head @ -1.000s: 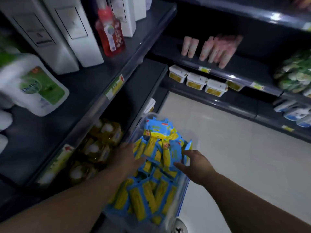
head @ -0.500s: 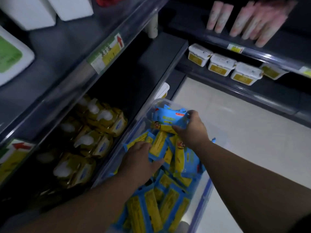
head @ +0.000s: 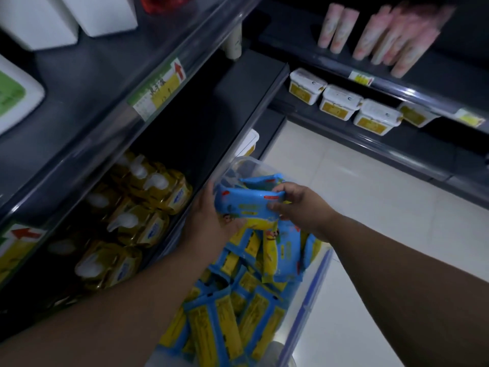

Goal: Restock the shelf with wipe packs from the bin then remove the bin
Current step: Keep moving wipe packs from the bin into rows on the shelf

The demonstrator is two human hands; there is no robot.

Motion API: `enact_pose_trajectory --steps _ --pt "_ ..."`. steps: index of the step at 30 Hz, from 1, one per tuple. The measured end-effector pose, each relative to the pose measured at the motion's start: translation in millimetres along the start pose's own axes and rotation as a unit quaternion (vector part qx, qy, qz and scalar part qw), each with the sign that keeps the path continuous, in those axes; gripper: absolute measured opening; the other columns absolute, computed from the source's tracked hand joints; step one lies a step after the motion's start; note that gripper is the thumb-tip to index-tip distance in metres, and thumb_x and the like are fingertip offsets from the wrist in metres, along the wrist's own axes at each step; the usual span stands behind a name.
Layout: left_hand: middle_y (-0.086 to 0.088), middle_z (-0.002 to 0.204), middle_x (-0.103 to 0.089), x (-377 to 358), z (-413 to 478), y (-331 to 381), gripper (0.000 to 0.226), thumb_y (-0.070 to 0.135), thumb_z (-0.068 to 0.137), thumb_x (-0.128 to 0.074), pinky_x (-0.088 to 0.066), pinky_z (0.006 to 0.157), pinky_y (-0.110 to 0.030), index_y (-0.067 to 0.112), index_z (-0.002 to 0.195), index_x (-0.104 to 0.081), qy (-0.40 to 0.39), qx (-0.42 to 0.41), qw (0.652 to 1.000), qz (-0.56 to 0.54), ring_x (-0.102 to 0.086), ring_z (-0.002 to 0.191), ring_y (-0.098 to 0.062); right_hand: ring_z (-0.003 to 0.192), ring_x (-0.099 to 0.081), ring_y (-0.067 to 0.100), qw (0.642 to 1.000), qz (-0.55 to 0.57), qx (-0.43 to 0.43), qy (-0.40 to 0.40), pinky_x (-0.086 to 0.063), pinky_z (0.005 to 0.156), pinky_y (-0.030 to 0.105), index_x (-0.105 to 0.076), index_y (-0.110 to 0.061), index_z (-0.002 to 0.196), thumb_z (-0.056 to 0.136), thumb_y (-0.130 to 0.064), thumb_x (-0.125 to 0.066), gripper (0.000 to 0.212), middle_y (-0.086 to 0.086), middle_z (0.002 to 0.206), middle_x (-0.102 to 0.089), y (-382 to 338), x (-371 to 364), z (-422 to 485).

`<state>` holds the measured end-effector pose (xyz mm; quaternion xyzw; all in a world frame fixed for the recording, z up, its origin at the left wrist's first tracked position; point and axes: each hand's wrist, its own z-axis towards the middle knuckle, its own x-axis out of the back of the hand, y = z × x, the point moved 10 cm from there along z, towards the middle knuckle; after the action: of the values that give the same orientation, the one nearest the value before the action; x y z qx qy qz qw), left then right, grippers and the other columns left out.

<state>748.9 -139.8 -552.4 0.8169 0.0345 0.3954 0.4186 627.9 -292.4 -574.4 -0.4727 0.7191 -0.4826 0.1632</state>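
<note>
A clear plastic bin stands on the floor against the shelving, filled with several blue and yellow wipe packs. Above its far end, both hands hold one blue wipe pack. My left hand grips the pack's left end and underside. My right hand pinches its right end between thumb and fingers. The dark lower shelf to the left holds several yellow wipe packs with white lids.
An upper shelf with price labels overhangs on the left, carrying white boxes. Across the pale floor aisle, another shelf holds white tubs and pink tubes.
My right hand lifted a blue pack from the far end of the bin. My left hand left the packs in the bin's middle and came up to take the pack's other end.
</note>
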Motion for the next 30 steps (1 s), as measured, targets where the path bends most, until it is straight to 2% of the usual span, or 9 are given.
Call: enact_pose_trajectory --steps 2,5,8,10,12,15,24,27,30 --pt "0.01 0.134 -0.04 0 1 8 0.088 0.025 0.082 -0.075 -0.043 0.093 -0.025 0.034 0.15 -0.019 -0.004 -0.014 0.999 -0.033 -0.043 0.121 -0.007 0.072 -0.053 0.018 0.999 -0.013 -0.008 -0.028 -0.044 0.056 0.017 -0.059 -0.024 0.085 0.087 -0.007 -0.069 0.019 0.003 0.086 -0.059 3 -5 -3" --pt "0.006 0.118 -0.051 -7 0 8 0.06 0.017 0.087 -0.068 -0.054 0.082 -0.029 0.036 0.137 -0.043 -0.02 -0.026 0.999 -0.037 -0.054 0.101 -0.008 0.077 -0.057 0.021 1.0 -0.022 -0.001 -0.009 -0.05 0.074 0.036 -0.06 -0.031 0.086 0.083 -0.007 -0.073 0.026 0.004 0.091 -0.065 18 -8 0" --pt "0.005 0.12 -0.053 -12 -3 2 0.038 0.017 0.092 -0.062 -0.046 0.079 -0.022 0.033 0.125 -0.055 -0.018 -0.052 0.998 0.004 -0.049 0.1 -0.004 0.096 -0.063 0.025 0.987 -0.156 -0.002 0.044 -0.051 0.088 0.04 -0.06 -0.033 0.107 0.079 -0.017 -0.077 0.037 0.003 0.111 -0.064 33 0 -4" --pt "0.003 0.118 -0.054 -13 -4 -4 0.032 0.017 0.093 -0.06 -0.043 0.077 -0.02 0.032 0.121 -0.057 -0.007 -0.054 0.998 0.018 -0.05 0.097 -0.005 0.114 -0.055 0.026 0.931 -0.363 -0.02 0.024 -0.045 0.094 0.035 -0.051 -0.027 0.13 0.077 -0.03 -0.078 0.06 0.004 0.125 -0.056 46 -2 -10" --pt "0.002 0.115 -0.055 -14 -4 -9 0.03 0.017 0.093 -0.06 -0.045 0.074 -0.022 0.032 0.119 -0.058 0.001 -0.051 0.999 0.017 -0.052 0.096 -0.008 0.121 -0.049 0.029 0.86 -0.508 -0.04 -0.004 -0.041 0.097 0.035 -0.041 -0.024 0.137 0.073 -0.039 -0.078 0.075 0.006 0.132 -0.047 59 -6 -17" --pt "0.002 0.115 -0.054 -16 -7 -12 0.029 0.016 0.094 -0.059 -0.053 0.077 -0.029 0.033 0.118 -0.059 -0.002 -0.046 0.999 0.003 -0.056 0.098 -0.011 0.12 -0.048 0.029 0.83 -0.554 -0.055 -0.008 -0.039 0.097 0.034 -0.043 -0.02 0.133 0.072 -0.046 -0.077 0.075 0.009 0.128 -0.047 68 -8 -19" --pt "0.006 0.105 -0.045 29 -26 10 0.028 0.012 0.093 -0.058 -0.054 0.075 -0.033 0.031 0.114 -0.059 0.058 -0.07 0.996 0.001 -0.055 0.093 -0.016 0.109 -0.056 0.023 0.906 -0.414 -0.077 -0.035 -0.042 0.081 0.026 -0.059 -0.02 0.119 0.075 -0.026 -0.079 0.049 0.006 0.119 -0.061 21 -2 -34" --pt "0.007 0.107 -0.048 51 -39 31 0.03 0.011 0.093 -0.058 -0.057 0.077 -0.041 0.034 0.112 -0.058 0.07 -0.085 0.994 -0.021 -0.058 0.094 -0.017 0.094 -0.054 0.013 0.927 -0.369 -0.057 -0.022 -0.036 0.073 0.019 -0.065 -0.022 0.113 0.075 -0.02 -0.077 0.039 -0.002 0.103 -0.059 -21 5 -51" --pt "0.005 0.107 -0.052 77 -55 55 0.033 0.009 0.09 -0.06 -0.057 0.077 -0.04 0.038 0.107 -0.058 0.078 -0.105 0.991 -0.036 -0.06 0.091 -0.017 0.075 -0.054 0.014 0.977 -0.204 -0.064 0.014 -0.042 0.065 0.024 -0.068 -0.019 0.092 0.076 -0.012 -0.075 0.018 0.0 0.082 -0.059 -62 17 -80"
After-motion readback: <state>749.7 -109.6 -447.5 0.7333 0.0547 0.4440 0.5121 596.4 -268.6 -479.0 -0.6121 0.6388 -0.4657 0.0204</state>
